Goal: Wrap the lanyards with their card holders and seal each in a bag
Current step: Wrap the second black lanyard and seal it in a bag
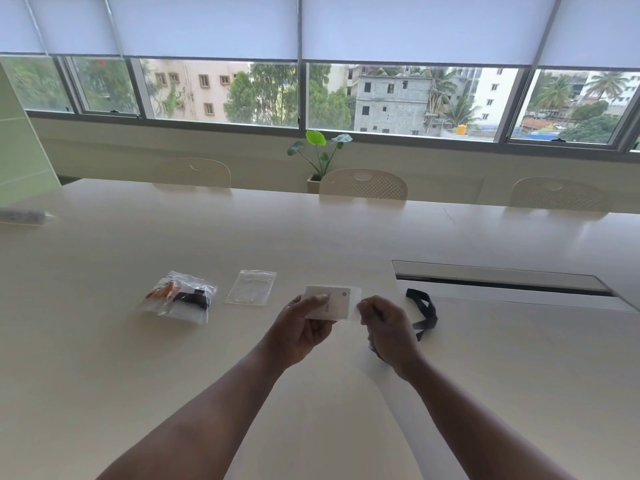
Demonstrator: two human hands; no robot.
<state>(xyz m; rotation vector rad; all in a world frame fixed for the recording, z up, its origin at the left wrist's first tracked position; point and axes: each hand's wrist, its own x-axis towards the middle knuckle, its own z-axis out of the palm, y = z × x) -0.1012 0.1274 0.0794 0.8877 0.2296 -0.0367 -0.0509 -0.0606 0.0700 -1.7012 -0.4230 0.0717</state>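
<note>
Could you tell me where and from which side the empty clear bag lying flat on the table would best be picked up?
Probably by its near edge, coming in from the person's side. The empty clear bag lies flat on the table, so only an edge offers purchase for the fingers. The filled bags crowd its left side, while the near edge has bare table in front of it. Both hands are busy with the card holder.

Print on card holder (334, 302) too small to read; lanyard (423, 313) partly behind right hand (389, 327).

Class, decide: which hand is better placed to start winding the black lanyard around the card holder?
Probably the right hand: the black fabric lanyard trails beside it, while the left hand steadies the white rectangular card holder.
</note>
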